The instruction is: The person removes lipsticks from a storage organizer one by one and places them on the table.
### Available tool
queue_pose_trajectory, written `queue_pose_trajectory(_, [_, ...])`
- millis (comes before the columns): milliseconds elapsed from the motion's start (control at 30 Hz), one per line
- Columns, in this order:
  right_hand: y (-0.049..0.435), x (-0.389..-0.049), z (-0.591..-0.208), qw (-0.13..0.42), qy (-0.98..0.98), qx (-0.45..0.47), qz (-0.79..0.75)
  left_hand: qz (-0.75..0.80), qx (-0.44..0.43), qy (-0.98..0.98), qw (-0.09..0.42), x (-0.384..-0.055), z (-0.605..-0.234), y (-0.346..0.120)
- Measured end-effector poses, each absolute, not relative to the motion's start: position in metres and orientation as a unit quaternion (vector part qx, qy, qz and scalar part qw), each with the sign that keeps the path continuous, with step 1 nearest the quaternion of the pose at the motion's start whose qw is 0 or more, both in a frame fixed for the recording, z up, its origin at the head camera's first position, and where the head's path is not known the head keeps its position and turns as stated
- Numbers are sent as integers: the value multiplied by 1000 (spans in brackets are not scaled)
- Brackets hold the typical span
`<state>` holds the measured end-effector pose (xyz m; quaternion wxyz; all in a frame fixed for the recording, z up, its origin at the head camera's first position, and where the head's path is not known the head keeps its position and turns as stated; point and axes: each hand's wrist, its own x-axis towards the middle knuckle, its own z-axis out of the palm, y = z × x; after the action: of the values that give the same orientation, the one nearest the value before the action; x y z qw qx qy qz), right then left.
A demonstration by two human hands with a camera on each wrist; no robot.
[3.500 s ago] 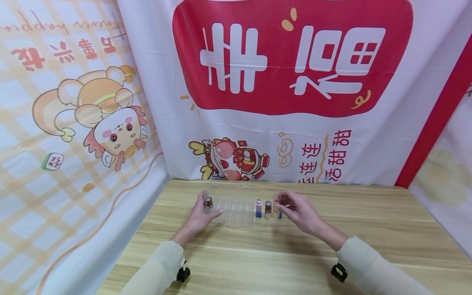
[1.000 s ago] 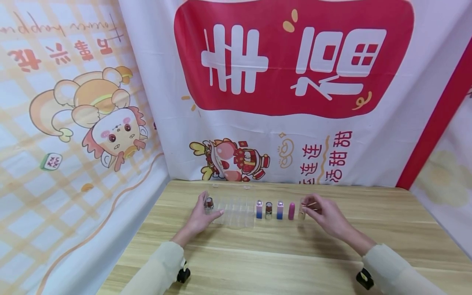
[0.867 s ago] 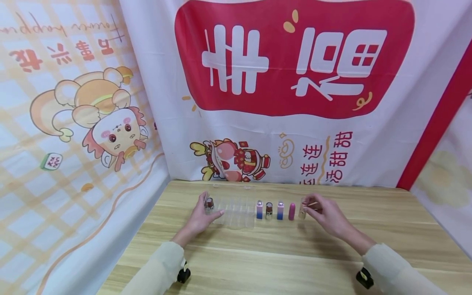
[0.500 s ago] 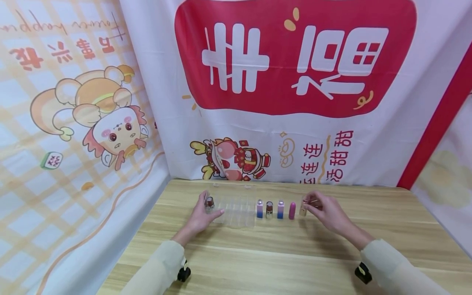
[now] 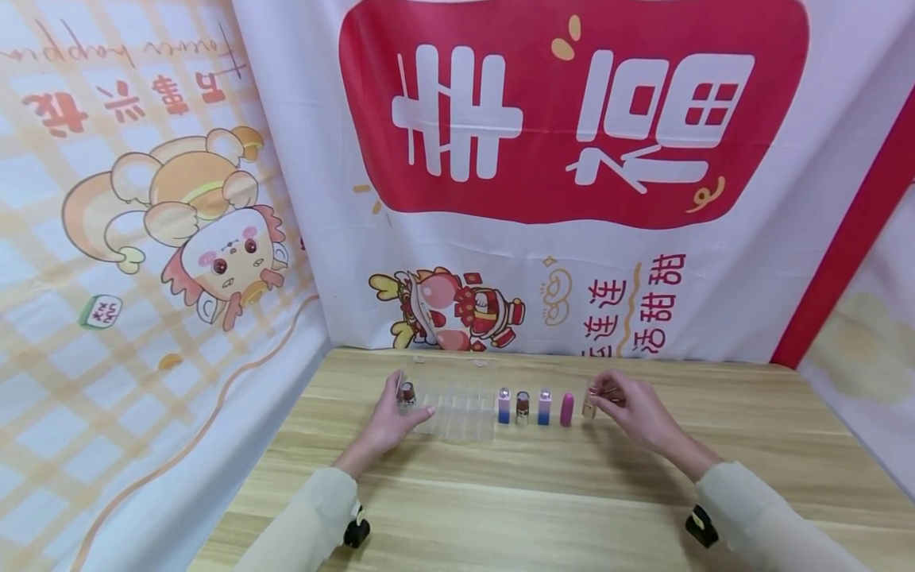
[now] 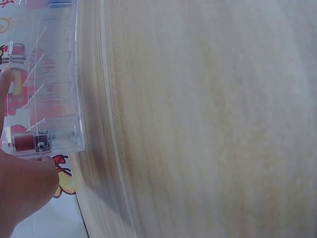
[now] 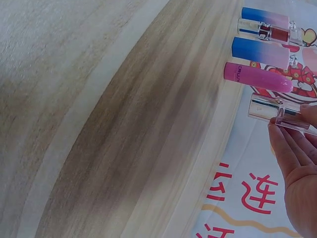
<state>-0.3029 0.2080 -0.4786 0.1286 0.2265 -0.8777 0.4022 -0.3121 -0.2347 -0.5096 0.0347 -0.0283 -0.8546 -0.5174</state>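
Observation:
My left hand (image 5: 386,415) grips the left end of a clear plastic lipstick organizer (image 5: 465,413), thumb along its front. One dark red lipstick (image 6: 29,142) stands in the compartment at that end. To the organizer's right, in a row, stand a blue-and-pink lipstick (image 5: 503,406), a clear-cased dark red lipstick (image 5: 523,408), another blue-and-pink lipstick (image 5: 545,407) and a bright pink lipstick (image 5: 567,410). At the row's right end my right hand (image 5: 635,407) pinches the upper part of a clear-and-gold lipstick (image 7: 265,107). I cannot tell whether its base touches the table.
The wood-grain table (image 5: 486,508) stretches in front of the row and to its right. A printed cloth (image 5: 557,286) hangs just behind the table's back edge, and another patterned cloth (image 5: 164,318) hangs along the left.
From 3.5 seconds ago, my right hand has moved right, and the second blue-and-pink lipstick and the pink one now show fully. Lately the pinched lipstick has shifted only slightly. My left hand stays put.

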Motion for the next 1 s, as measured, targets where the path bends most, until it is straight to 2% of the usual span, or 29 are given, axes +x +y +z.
queue_pose_trajectory(1000, [214, -314, -493, 104, -890, 221, 385, -518, -33, -854, 37, -312, -510, -235])
